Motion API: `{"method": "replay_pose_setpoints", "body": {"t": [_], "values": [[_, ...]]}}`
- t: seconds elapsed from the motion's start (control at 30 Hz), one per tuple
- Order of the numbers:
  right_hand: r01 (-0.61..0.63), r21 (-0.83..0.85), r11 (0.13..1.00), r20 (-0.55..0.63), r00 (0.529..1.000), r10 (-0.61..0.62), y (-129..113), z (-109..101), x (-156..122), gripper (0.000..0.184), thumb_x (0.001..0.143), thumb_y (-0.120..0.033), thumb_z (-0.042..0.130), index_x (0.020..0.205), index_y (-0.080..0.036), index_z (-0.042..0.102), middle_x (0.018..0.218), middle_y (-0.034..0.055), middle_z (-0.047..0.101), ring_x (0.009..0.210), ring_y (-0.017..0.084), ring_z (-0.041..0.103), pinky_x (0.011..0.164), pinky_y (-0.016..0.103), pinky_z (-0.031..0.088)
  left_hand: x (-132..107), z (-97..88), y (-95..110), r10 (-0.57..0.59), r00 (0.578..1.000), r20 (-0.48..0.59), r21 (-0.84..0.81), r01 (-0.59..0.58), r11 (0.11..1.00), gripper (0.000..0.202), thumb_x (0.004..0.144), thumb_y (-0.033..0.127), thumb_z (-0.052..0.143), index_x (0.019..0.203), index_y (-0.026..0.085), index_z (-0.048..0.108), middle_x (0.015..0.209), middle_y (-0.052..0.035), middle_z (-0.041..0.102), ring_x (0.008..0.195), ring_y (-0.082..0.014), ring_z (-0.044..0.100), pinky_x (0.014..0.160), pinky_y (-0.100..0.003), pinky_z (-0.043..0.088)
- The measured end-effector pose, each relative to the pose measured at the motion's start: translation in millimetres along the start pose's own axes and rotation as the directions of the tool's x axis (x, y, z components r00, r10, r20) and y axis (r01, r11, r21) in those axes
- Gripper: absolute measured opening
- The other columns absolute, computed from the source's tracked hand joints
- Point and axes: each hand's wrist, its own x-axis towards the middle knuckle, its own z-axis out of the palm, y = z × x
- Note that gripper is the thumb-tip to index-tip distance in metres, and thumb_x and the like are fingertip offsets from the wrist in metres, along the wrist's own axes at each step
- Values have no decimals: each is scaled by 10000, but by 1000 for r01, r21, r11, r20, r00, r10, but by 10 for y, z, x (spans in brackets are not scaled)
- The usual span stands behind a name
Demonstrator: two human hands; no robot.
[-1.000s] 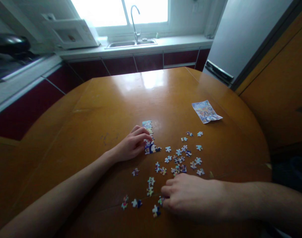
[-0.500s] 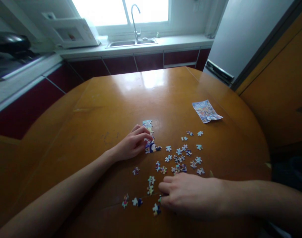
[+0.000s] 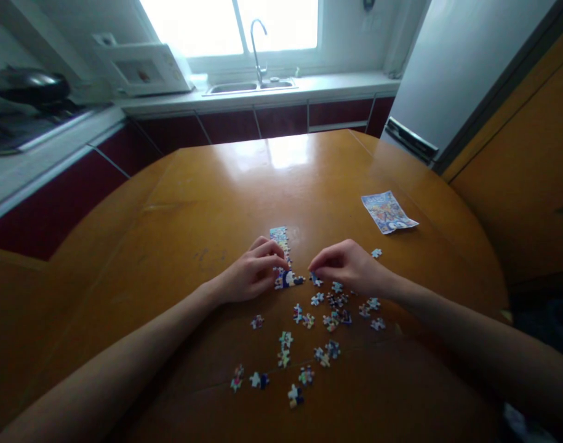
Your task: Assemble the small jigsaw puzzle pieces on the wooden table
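Note:
A narrow strip of joined jigsaw puzzle pieces [image 3: 280, 234] lies in the middle of the table, with a dark blue and white part at its near end. My left hand [image 3: 253, 271] rests against its left side, fingers loosely bent and apart, fingertips touching the strip and partly covering it. Just right of the strip, my right hand [image 3: 348, 266] has thumb and forefinger pinched on a small light-blue puzzle piece [image 3: 315, 280] at the tabletop. Loose puzzle pieces [image 3: 337, 300] lie below and around the right hand, some hidden under it.
A creased picture sheet [image 3: 388, 212] lies at the right on the round-ended wooden table [image 3: 226, 197]. More loose pieces [image 3: 259, 379] are scattered towards me. Behind stand a counter with a sink [image 3: 235, 88], a microwave [image 3: 145, 69] and a fridge [image 3: 466, 67].
My right hand has moved up and away from the near pieces to a piece beside the strip, uncovering several pieces. My left hand stays on the strip. The view has shifted slightly.

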Motion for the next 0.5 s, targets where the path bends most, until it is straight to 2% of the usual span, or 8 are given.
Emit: {"method": "replay_pose_setpoints", "body": {"t": [0.17,0.27,0.5], "values": [[-104,114,988,-100,988,115,170,3,101,162,785,-215,735,913,-123,777,795,77,752,648,134,617,591,272,481,8,-28,30,37,998,48,-8,-36,999,267,902,139,570,1102,251,706,1064,-74,597,1040,-230,492,964,-402,449],[-92,122,988,-137,985,109,191,6,119,165,763,-226,762,890,-122,760,798,79,749,662,135,626,591,266,482,4,-34,36,50,995,81,-9,-50,999,289,898,132,571,1109,266,714,1089,-75,590,1072,-235,478,988,-415,444],[-37,-7,999,-178,983,36,201,40,174,79,776,-195,740,821,-138,772,754,60,747,657,137,622,602,266,479,-5,-39,60,59,994,97,-7,-58,998,317,880,127,591,1106,291,741,1097,-73,579,1083,-242,475,1002,-428,445]]}}
